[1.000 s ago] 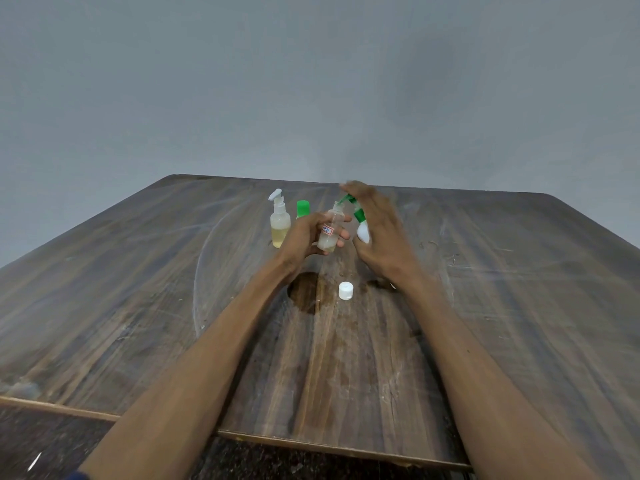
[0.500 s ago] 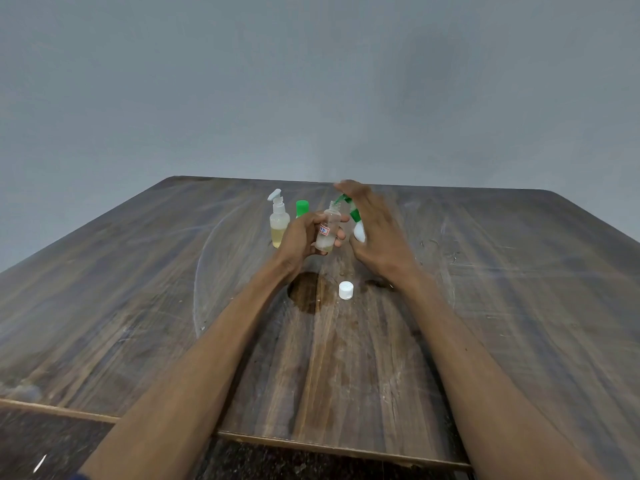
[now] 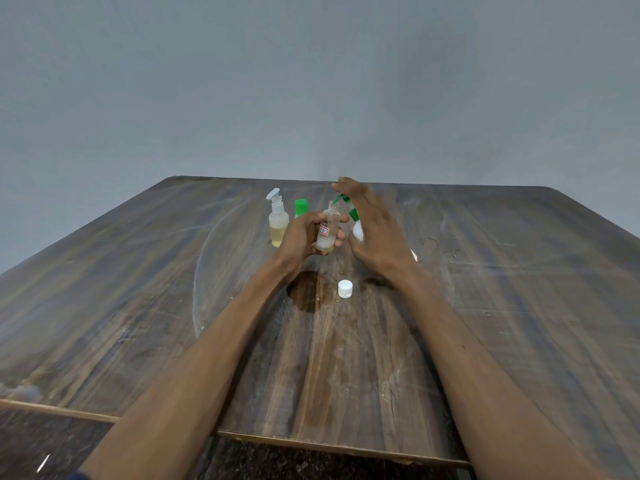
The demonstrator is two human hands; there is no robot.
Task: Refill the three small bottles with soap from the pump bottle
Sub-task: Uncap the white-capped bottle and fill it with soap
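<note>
Above a wooden table [image 3: 485,306], the left hand [image 3: 304,237] grips an uncapped clear small bottle [image 3: 327,232] (little liquid inside). The right hand [image 3: 374,233] holds the tilted white pump bottle [image 3: 356,227], green nozzle over its mouth. A white cap [image 3: 345,288] lies nearby.

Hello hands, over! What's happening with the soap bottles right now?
Left hand holds small bottle. Right hand holds pump bottle, spout at its mouth. White cap off, on table.

Left hand [image 3: 302,237]: grips open small bottle [image 3: 327,231], upright. Right hand [image 3: 375,233]: holds tilted pump bottle [image 3: 356,223], green nozzle at the small bottle's mouth. White cap [image 3: 345,288]: near, on tabletop [image 3: 519,289]. Spray bottle [image 3: 277,220] and green-capped bottle [image 3: 300,207]: far left.
</note>
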